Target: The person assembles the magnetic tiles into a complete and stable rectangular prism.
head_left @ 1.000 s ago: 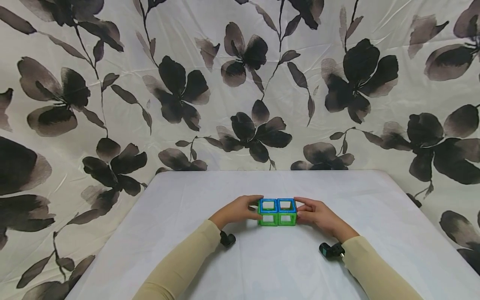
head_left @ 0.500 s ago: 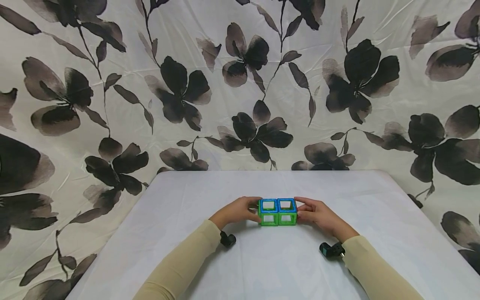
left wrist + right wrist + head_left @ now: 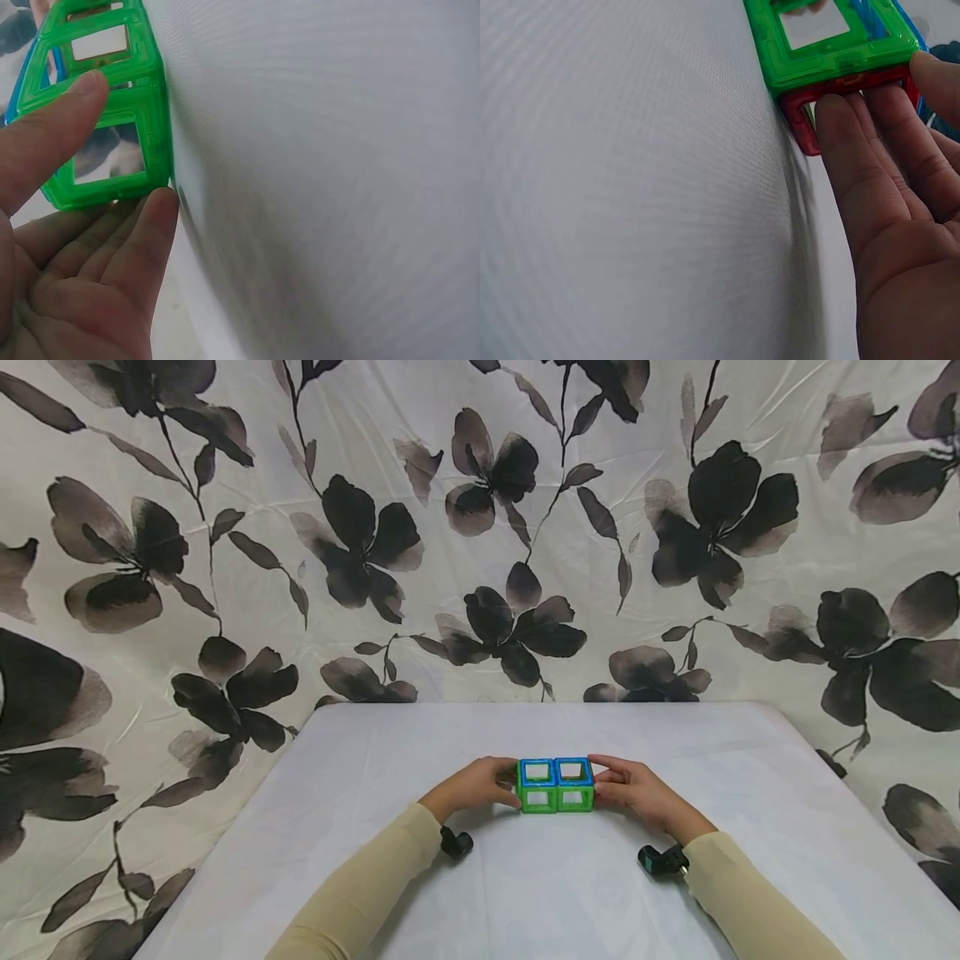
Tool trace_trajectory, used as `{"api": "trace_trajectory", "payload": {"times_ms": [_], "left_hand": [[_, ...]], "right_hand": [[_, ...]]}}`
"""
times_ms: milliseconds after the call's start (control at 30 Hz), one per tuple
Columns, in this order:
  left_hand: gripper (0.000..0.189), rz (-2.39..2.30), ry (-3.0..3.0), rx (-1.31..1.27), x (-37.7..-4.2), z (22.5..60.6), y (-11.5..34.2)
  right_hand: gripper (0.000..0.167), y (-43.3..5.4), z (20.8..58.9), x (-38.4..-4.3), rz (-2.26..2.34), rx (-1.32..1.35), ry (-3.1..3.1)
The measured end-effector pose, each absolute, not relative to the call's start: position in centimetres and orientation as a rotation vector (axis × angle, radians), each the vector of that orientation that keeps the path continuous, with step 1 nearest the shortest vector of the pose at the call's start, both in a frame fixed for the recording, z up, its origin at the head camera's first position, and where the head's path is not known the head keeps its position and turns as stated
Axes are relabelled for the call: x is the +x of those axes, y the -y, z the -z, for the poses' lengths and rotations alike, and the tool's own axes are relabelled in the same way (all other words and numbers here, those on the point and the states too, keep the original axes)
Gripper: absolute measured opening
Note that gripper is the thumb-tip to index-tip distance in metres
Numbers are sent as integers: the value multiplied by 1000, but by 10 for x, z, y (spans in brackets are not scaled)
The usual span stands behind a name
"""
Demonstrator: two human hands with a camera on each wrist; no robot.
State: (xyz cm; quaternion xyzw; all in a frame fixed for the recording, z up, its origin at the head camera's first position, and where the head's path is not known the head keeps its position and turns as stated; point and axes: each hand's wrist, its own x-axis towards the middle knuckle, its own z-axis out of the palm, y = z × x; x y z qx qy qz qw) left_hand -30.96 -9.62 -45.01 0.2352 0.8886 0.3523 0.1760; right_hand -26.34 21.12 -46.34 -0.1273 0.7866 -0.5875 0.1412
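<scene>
Two magnetic-tile cubes stand side by side on the white table, the left cube (image 3: 528, 788) and the right cube (image 3: 584, 788), with blue frames on top and green ones in front. My left hand (image 3: 480, 783) holds the left end, its thumb on the green front frame (image 3: 154, 135) and its other fingers along the outer side. At the right end my right hand (image 3: 637, 789) holds the other cube. In the right wrist view, its fingers (image 3: 836, 124) lie against a red side tile (image 3: 799, 124), with the thumb at the cube's edge.
A white cloth covers the table (image 3: 562, 893). Behind it hangs a floral-patterned fabric (image 3: 487, 618). Small black cameras sit at the left wrist (image 3: 456, 842) and the right wrist (image 3: 663, 862).
The fingers of my left hand have drawn back slightly from the cube's rear top corner, and its thumb has shifted a little lower. The cubes and my right hand stay in place.
</scene>
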Motion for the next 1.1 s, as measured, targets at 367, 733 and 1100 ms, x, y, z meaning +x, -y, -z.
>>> {"api": "trace_trajectory", "payload": {"times_ms": [367, 733, 1100], "left_hand": [[77, -978, -2526, 654, -312, 452, 99], [74, -1042, -2518, 723, -308, 447, 102], [66, -1108, -2520, 703, -303, 446, 102]], "right_hand": [[67, -210, 461, -264, 1656, -399, -2296], [67, -214, 455, -264, 1604, -490, -2316], [65, -213, 462, -266, 1636, -456, -2304]]}}
